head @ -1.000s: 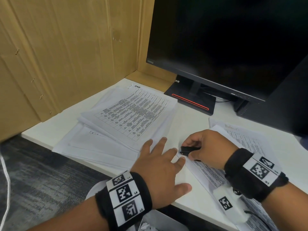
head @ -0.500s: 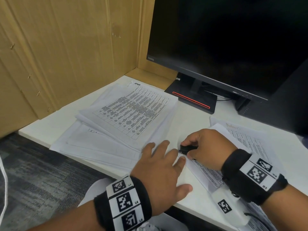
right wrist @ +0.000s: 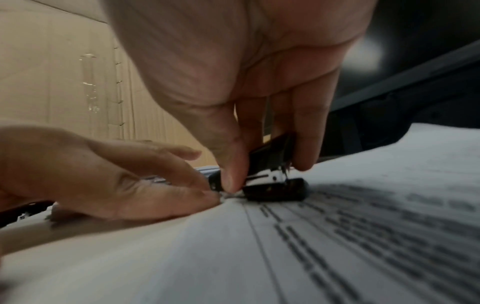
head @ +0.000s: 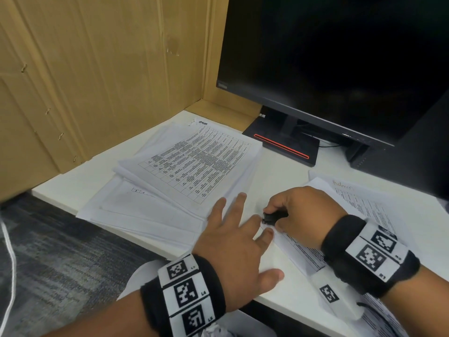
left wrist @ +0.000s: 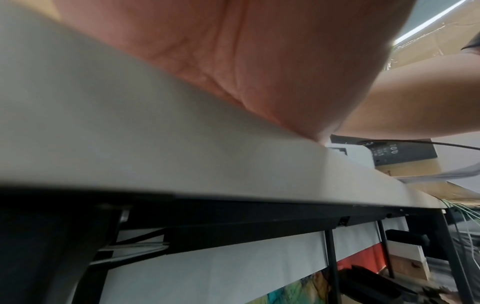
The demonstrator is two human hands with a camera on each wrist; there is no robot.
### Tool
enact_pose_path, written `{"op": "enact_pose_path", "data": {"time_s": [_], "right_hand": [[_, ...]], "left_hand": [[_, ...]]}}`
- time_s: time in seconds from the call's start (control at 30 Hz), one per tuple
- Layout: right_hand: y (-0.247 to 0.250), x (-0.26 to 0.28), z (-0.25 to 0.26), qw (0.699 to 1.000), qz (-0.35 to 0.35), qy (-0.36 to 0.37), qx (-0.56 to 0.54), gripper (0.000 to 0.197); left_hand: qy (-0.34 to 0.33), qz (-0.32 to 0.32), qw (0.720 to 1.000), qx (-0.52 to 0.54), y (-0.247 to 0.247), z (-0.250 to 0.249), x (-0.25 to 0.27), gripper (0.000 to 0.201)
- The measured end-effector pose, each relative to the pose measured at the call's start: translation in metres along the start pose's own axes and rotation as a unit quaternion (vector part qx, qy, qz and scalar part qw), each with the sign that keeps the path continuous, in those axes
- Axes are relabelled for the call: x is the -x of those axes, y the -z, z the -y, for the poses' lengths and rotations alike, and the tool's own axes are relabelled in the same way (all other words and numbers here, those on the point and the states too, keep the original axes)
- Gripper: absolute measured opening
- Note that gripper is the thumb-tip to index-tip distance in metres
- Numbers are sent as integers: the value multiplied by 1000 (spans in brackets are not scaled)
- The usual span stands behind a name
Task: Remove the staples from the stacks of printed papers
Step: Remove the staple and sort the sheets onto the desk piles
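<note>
1. Black plastic and a bit of bright metal: that is the staple remover [right wrist: 272, 181], pinched between the thumb and fingers of the right hand [head: 301, 210] near the middle of the head view, its nose down on the corner of a printed stack [head: 364, 215].
2. That stack runs from the centre toward the lower right of the frame, lying on the white surface [head: 279, 176]. The staple itself I cannot make out; it must be under the tool's tip, if it is there at all.
3. The left hand [head: 233, 242] lies flat with fingers spread, holding nothing, its fingertips [right wrist: 207, 195] pressing the paper right beside the tool. The left wrist view shows only the palm on the surface's edge.
4. A second, fanned pile of papers [head: 194, 166] sits in the centre left of the frame, well apart from the tool; whether its staples are out I cannot tell.
5. A dark monitor [head: 328, 57] fills the upper right, its stand [head: 281, 147] just beyond the fanned pile.
6. What could go wrong, as I judge it:
   - The holding fingertips are very close to the metal teeth, so a slip of the tool could nick them.
   - A hard pull with the staple only half caught could tear the corner of the sheets.
   - If the flat hand eases off, the stack may slide or lift with the tool instead of giving up the staple.
   - A freed staple could spring off and get lost among the papers or on the floor.
</note>
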State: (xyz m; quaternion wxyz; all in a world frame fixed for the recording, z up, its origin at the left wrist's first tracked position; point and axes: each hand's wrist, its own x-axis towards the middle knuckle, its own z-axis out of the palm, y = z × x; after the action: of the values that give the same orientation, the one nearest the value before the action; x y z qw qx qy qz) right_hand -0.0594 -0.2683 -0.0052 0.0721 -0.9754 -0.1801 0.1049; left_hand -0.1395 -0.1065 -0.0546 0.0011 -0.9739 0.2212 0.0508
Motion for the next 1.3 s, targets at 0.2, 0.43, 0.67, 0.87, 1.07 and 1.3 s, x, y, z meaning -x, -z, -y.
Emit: {"op": "enact_pose_path", "data": {"time_s": [0.2, 0.43, 0.67, 0.87, 1.07, 1.3], "right_hand": [[2, 0, -2, 998, 8, -14, -61, 26], [5, -2, 6, 999, 15, -13, -31, 24], [1, 1, 9, 999, 4, -41, -32, 20], [0, -1, 9, 995, 14, -74, -67, 18], [9, -10, 9, 988, 35, -98, -118, 11], [16, -24, 13, 948, 103, -188, -237, 21]], "left_hand": [[-1, 13, 1000, 2, 1, -1, -1, 81], [9, 26, 999, 17, 2, 2, -1, 82], [12, 15, 1000, 14, 1, 1, -1, 82], [13, -3, 1000, 23, -2, -1, 0, 82], [14, -2, 1000, -1, -1, -1, -2, 83], [18, 1, 1000, -2, -1, -2, 0, 83]]}}
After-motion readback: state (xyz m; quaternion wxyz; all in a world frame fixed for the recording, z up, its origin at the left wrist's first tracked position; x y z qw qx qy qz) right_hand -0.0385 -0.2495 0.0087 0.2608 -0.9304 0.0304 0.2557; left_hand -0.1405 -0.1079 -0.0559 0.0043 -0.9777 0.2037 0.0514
